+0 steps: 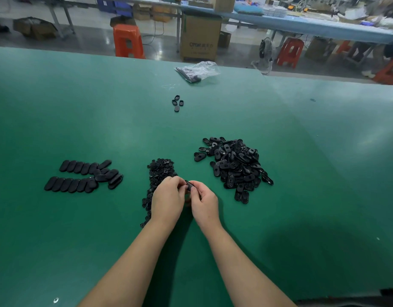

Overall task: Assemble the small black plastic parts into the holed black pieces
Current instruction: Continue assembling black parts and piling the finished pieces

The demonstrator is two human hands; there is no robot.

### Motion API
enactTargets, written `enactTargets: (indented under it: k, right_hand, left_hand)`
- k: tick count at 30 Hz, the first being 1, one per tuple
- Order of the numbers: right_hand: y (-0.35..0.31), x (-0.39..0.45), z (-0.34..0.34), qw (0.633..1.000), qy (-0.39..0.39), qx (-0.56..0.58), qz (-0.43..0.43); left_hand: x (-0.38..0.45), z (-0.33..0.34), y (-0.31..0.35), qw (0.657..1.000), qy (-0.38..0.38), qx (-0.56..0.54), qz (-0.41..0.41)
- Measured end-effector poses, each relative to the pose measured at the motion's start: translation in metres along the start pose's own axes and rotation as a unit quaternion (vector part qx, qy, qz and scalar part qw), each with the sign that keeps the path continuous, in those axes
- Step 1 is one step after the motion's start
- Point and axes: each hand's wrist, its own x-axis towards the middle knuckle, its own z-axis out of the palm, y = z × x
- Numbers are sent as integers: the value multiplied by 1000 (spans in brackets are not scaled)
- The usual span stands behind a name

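Note:
My left hand (168, 197) and my right hand (204, 201) meet over the green table (80, 107), and both pinch one holed black piece (188, 185) between their fingertips. Whether a small part sits in it is hidden by my fingers. A strip of small black plastic parts (159, 173) lies under and beyond my left hand. To the right is a loose heap of holed black pieces (234, 167). On the left, oval black pieces (80, 176) lie flat side up in two rows.
Several stray black pieces (177, 103) lie farther out at the centre. A clear plastic bag (197, 70) with dark contents rests near the table's far edge. Beyond the table stand orange stools (128, 41), a cardboard box (200, 36) and a long blue bench.

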Motion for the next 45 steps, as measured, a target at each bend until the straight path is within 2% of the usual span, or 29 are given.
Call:
enactTargets:
  k: [5, 13, 20, 24, 27, 31, 45]
  right_hand:
    - [0, 0, 1, 1000, -1, 10, 7]
    - [2, 0, 2, 999, -14, 26, 12]
    - [-2, -1, 2, 999, -16, 46, 11]
    - [-2, -1, 1, 999, -22, 38, 13]
    - [-2, -1, 0, 1000, -19, 21, 1]
    - [-3, -2, -1, 1000, -24, 13, -11]
    - [-2, -1, -1, 1000, -24, -5, -10]
  left_hand:
    - [2, -1, -2, 1000, -8, 3, 13]
    - [11, -10, -9, 995, -51, 37, 81]
    - [1, -8, -15, 992, -12, 29, 121]
    - [2, -6, -13, 997, -19, -27, 68]
    - [6, -8, -11, 996, -58, -64, 5]
    - [11, -14, -12, 989, -105, -101, -33]
    - [10, -16, -8, 991, -107, -79, -32]
